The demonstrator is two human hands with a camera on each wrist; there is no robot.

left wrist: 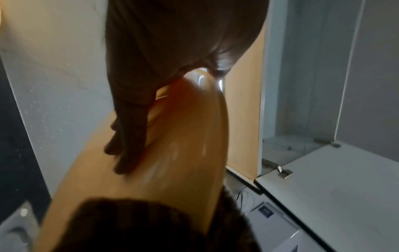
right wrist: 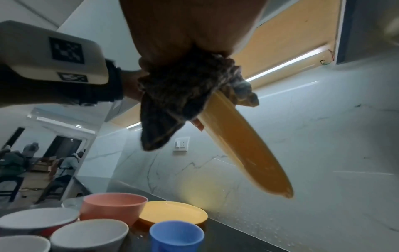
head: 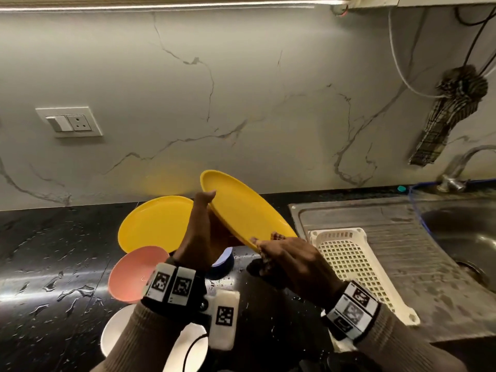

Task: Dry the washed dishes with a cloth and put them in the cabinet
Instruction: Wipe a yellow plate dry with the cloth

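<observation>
White bowls (head: 118, 331) sit at the bottom edge of the head view, on the black wet countertop (head: 40, 251), partly hidden under the left sleeve. Just beyond them a pink bowl (head: 134, 272), then a second yellow plate (head: 153, 224) lying flat on the counter, and a blue cup (head: 224, 264) peeking out below the hands.

Left hand (head: 198, 237) holds the raised yellow plate (head: 241, 208) from its left edge: thumb on the upper face at the rim, fingers (left wrist: 127, 136) lying straight and close together flat against the underside. Plate is tilted, far edge high, held in the air above the counter dishes, clear of all of them.

Right hand (head: 290, 260) grips the plate's near-right rim through a dark checked cloth (right wrist: 179, 95); fingers curled, bunching the cloth and pinching the rim between cloth and fingertips. Cloth wraps both faces of the rim in the right wrist view.

White perforated plastic basket (head: 351, 261) lies on the steel sink drainboard (head: 402, 237), right of the hands, apart from them. Tap (head: 456, 167) behind the sink. Another checked cloth (head: 445, 114) hangs on the marble-look wall at upper right. Switch and socket plate (head: 68, 122) on the wall at left. Open cabinet door (left wrist: 323, 187) visible in the left wrist view; inside not clear.
</observation>
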